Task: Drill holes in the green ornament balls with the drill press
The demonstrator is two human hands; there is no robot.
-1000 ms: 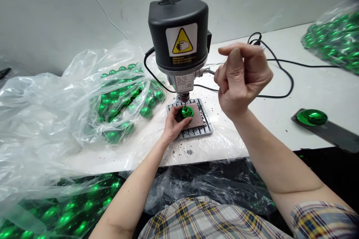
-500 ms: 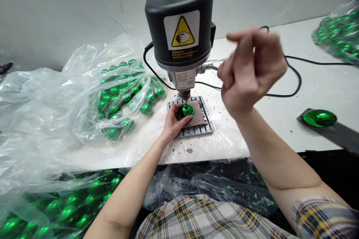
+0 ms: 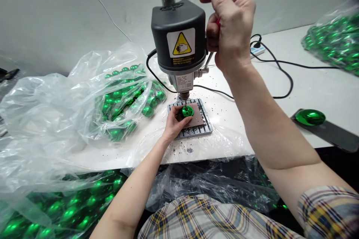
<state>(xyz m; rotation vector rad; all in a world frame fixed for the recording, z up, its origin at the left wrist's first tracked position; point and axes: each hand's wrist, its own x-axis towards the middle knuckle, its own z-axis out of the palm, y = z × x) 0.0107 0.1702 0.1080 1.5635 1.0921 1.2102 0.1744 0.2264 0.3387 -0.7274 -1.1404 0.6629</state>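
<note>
A bench drill press (image 3: 178, 41) stands in the middle, a warning label on its black housing. Under its bit, a shiny green ball (image 3: 187, 111) rests on a brown board (image 3: 198, 116) over the slotted metal base (image 3: 209, 129). My left hand (image 3: 176, 123) pinches the ball from the left, thumb and fingers around its side. Raised beside the housing, my right hand (image 3: 234, 22) is curled around the red-ended feed lever (image 3: 218, 22), whose metal rod runs down to the drill's side. Its index finger is not wrapped around the lever. Whether the bit touches the ball is hard to tell.
Clear plastic bags (image 3: 50, 93) with green balls (image 3: 123, 97) spread over the left, more below the table edge. Another bag of balls (image 3: 333, 41) lies at the back right. A green oval piece (image 3: 310, 117) sits on a dark flat bar (image 3: 333, 132). Black cables (image 3: 283, 63) cross the table.
My right hand has moved up and left to the drill press's side, where it now grips the lever. My left hand keeps the ball in the same place.
</note>
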